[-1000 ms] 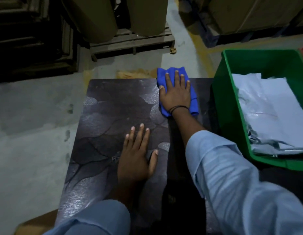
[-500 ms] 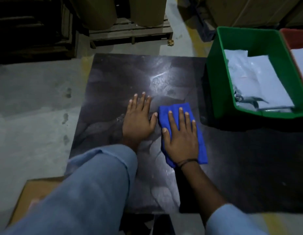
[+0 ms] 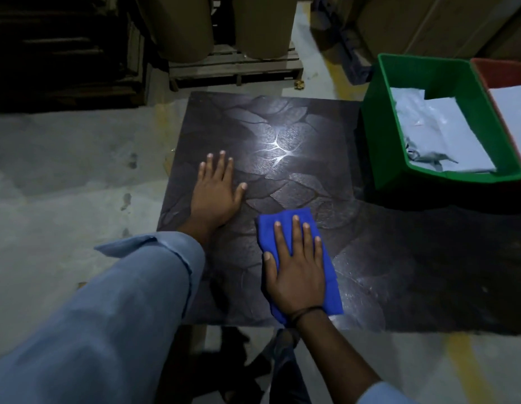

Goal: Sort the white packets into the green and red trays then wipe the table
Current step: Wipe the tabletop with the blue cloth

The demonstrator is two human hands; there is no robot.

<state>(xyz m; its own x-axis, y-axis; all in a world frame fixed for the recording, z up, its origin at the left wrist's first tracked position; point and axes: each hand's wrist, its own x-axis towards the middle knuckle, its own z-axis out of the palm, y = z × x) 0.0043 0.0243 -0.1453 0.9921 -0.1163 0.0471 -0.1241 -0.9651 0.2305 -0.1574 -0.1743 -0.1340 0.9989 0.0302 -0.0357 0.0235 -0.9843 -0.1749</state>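
Right hand [image 3: 297, 269] spread flat, pressing the cloth [image 3: 329, 275]; left hand [image 3: 217, 193] splayed on the table [image 3: 370, 272]. Best wipe with even pressure, overlapping strokes.

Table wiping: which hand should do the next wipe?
Probably the right hand: it lies flat on the blue cloth on the table. The left hand rests bare, beside it.

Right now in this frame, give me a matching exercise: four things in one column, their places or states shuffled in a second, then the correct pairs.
Things:
1. left hand
2. right hand
3. green plastic tray
4. red plastic tray

States:
A. only a corner in frame
B. flat on the bare dark patterned tabletop
C. pressing the folded blue cloth
D. holds crumpled white packets

Pairs: 1-B, 2-C, 3-D, 4-A
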